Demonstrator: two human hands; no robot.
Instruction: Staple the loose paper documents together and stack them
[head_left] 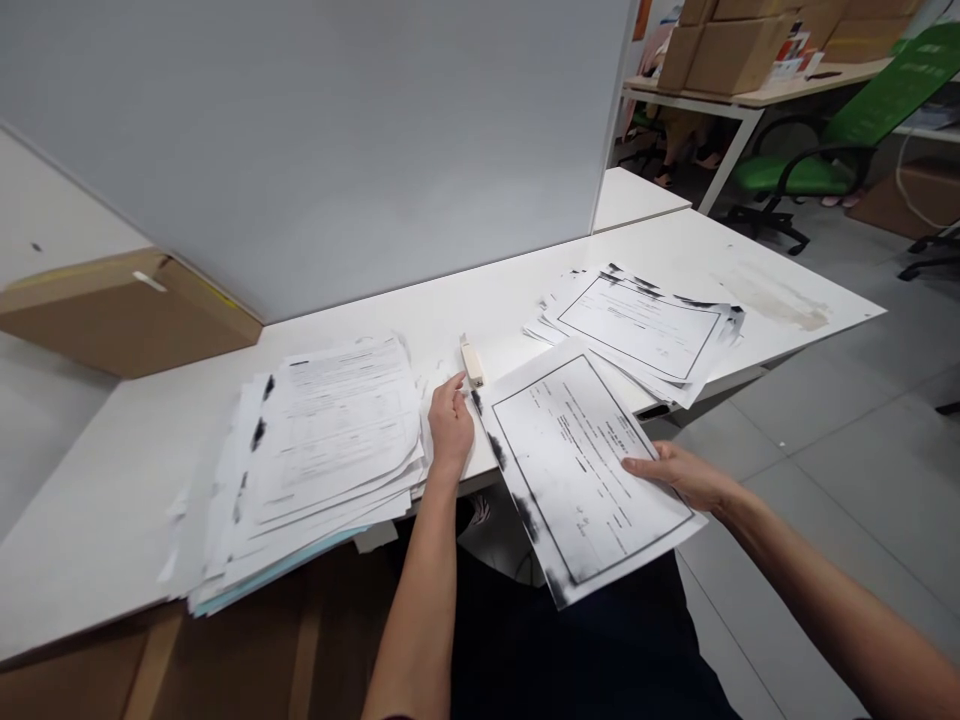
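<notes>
A printed sheet with a black border [577,460] is tilted over the table's front edge, smudged black down its left side. My right hand [679,475] grips it by the right edge, thumb on top and fingers underneath. My left hand [451,425] is at the sheet's upper left corner, its fingers loosely bent and holding nothing that I can see. Just beyond those fingertips lies a small cream-coloured tool [471,362] with a narrow end; whether they touch it I cannot tell.
A thick paper stack [337,430] covers the table [97,520] on the left. Smaller bordered sheets [645,325] lie fanned out at right. Behind stands a grey partition [390,150], with a cardboard box [127,310] at its left. A green chair [802,175] is beyond the table.
</notes>
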